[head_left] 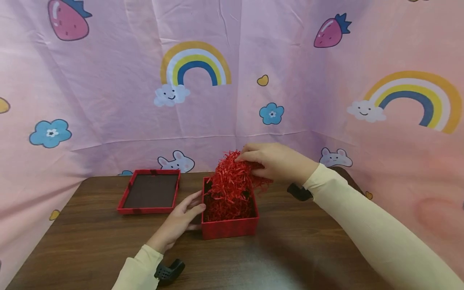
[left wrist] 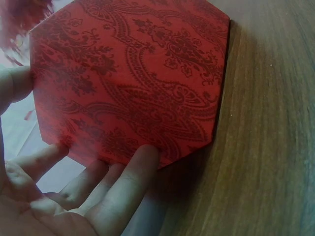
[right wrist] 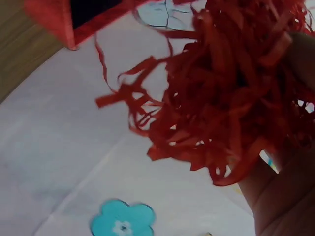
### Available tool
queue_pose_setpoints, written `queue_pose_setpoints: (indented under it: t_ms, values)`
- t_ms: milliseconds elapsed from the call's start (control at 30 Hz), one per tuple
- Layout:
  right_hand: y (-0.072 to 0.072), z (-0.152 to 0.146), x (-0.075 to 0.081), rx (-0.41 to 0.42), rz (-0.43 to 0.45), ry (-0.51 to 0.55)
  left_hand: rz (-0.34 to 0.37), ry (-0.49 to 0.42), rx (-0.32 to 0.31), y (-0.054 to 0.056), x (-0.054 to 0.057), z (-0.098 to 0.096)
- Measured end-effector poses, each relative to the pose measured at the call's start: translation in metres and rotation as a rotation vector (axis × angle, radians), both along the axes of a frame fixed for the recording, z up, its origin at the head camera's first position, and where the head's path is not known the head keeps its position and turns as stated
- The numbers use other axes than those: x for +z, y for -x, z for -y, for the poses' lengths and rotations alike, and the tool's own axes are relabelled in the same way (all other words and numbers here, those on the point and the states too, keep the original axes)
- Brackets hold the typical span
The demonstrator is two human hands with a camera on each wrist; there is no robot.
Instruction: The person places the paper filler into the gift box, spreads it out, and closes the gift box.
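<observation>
A red box [head_left: 229, 228] stands on the table, holding red shredded paper [head_left: 224, 211]. My right hand [head_left: 273, 161] grips a big clump of red paper shreds [head_left: 232, 175] just above the box. In the right wrist view the paper clump [right wrist: 221, 93] fills the palm side, with loose strands hanging out. My left hand [head_left: 181, 219] rests against the left side of the box, thumb near the rim. From the left wrist, the fingertips [left wrist: 145, 157] touch the patterned red box wall [left wrist: 133, 83] and the fingers lie fairly straight.
To the left of the box, a red-rimmed lid [head_left: 145, 210] lies with its dark inside facing up. Beneath everything is a dark wooden table [head_left: 290, 249]. A printed cloth backdrop [head_left: 119, 100] hangs behind the table and along its sides.
</observation>
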State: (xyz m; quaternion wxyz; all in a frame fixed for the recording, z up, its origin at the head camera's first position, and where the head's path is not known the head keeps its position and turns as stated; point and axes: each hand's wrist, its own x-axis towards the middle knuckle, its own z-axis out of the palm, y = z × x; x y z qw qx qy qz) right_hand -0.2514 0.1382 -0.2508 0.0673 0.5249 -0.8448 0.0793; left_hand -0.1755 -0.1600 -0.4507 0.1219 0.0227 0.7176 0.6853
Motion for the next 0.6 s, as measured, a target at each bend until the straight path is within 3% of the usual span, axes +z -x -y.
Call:
queue_pose_setpoints:
  t_ms: [200, 600]
  values:
    - [0.011, 0.012, -0.024, 0.025, -0.024, -0.040, 0.001, -0.002, 0.008, -0.002, 0.000, 0.001]
    - [0.010, 0.051, -0.068, 0.065, 0.005, -0.237, 0.010, -0.008, 0.001, 0.001, -0.001, 0.000]
